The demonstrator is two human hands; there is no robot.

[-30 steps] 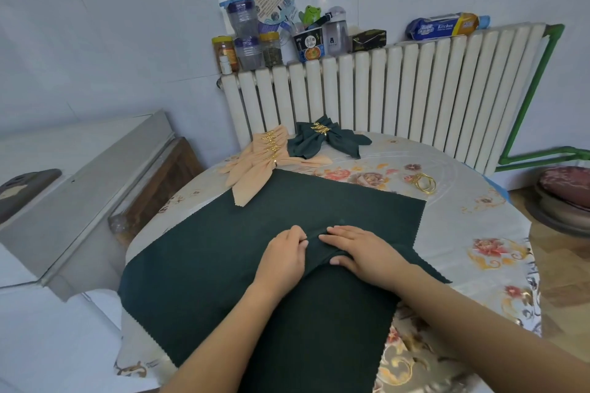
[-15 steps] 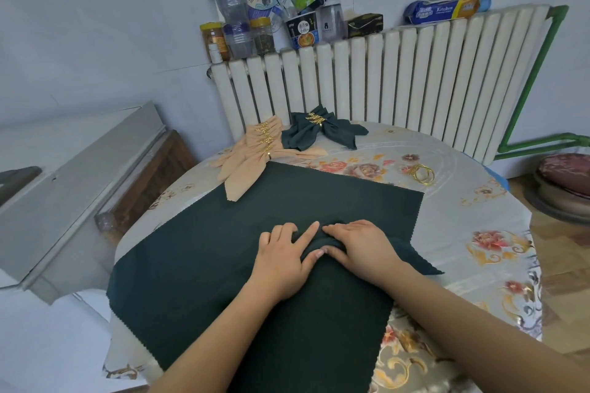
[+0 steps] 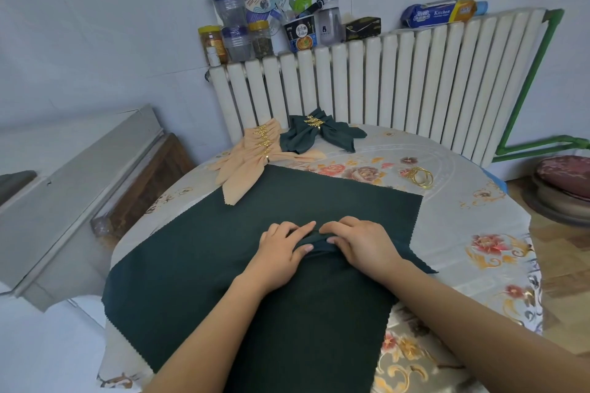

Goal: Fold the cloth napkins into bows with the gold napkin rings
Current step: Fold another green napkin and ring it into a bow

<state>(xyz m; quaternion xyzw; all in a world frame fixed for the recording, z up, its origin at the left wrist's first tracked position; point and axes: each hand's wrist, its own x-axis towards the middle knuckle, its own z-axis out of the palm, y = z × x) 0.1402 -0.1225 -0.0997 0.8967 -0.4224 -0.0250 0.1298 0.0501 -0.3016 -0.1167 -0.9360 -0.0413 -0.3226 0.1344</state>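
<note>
A dark green napkin (image 3: 223, 249) lies spread over the bench (image 3: 472, 233), covering its near left part. At its middle the left hand (image 3: 281, 249) and the right hand (image 3: 360, 242) each pinch a raised pleat of it, grips narrow. Peach bows (image 3: 252, 156) overlap its far edge; a green bow (image 3: 316, 134) sits by the far edge; loose gold rings (image 3: 419, 176) lie toward the far right.

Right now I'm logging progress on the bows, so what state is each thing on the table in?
Dark green napkin: spread flat, pleat gathered at its middle.
Left hand: pinches the pleat.
Right hand: pinches the pleat.
Green bow: finished, ringed.
Peach bows: finished, ringed, stacked.
Loose gold rings: unused, on the tablecloth.
</note>
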